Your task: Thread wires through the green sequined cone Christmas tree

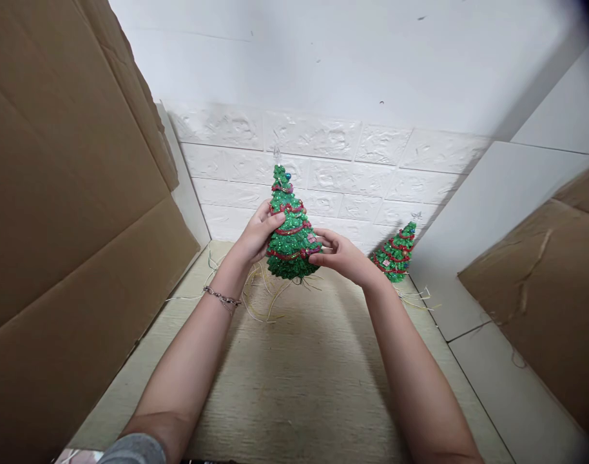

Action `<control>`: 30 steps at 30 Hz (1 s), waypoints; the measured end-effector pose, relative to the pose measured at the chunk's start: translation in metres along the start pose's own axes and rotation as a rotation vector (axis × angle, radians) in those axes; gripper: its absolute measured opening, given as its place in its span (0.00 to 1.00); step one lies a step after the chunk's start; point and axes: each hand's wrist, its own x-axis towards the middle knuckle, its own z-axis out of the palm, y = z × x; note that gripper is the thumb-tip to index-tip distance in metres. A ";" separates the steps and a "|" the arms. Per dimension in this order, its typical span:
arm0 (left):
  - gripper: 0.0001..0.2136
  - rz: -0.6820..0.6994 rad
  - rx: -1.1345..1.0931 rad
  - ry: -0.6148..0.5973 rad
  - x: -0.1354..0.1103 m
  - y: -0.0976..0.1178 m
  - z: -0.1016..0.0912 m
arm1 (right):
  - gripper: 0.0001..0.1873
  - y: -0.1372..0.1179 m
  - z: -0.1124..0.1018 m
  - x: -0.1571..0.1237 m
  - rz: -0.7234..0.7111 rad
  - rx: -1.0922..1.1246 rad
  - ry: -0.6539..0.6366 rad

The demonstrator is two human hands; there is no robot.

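Note:
A small green glittery Christmas tree ornament (290,238) with red garlands, tiny baubles and a clear star on top is raised over the table, tilted slightly to the left. My left hand (260,233) is closed around its left side, the thumb lying across the front. On the lower right edge, the fingers and thumb of my right hand (340,254) pinch the tree near a pink and a purple ornament. Thin yellow and white wires (270,309) show below and behind the tree; whether they join it is unclear.
A second, similar Christmas tree (395,252) leans near the white brick-patterned wall (323,167) at the right back, with loose wires (417,298) by its base. Large cardboard (72,193) stands on the left, more cardboard (540,277) on the right. The pale wood-grain table (294,386) lies below.

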 end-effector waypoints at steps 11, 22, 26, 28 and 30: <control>0.25 0.063 0.013 -0.069 0.002 -0.001 -0.014 | 0.34 0.008 0.006 0.006 -0.193 -0.522 0.373; 0.19 -0.036 -0.142 0.006 0.004 -0.008 -0.016 | 0.32 0.028 0.014 0.016 -0.416 -0.920 0.591; 0.17 -0.002 -0.215 0.147 0.007 -0.011 -0.004 | 0.31 0.034 0.023 0.015 -0.417 -1.040 0.643; 0.15 0.033 -0.260 0.238 0.009 -0.012 0.003 | 0.30 0.036 0.027 0.015 -0.418 -1.091 0.651; 0.12 0.062 -0.308 0.320 0.010 -0.013 0.008 | 0.30 0.038 0.030 0.014 -0.423 -1.137 0.654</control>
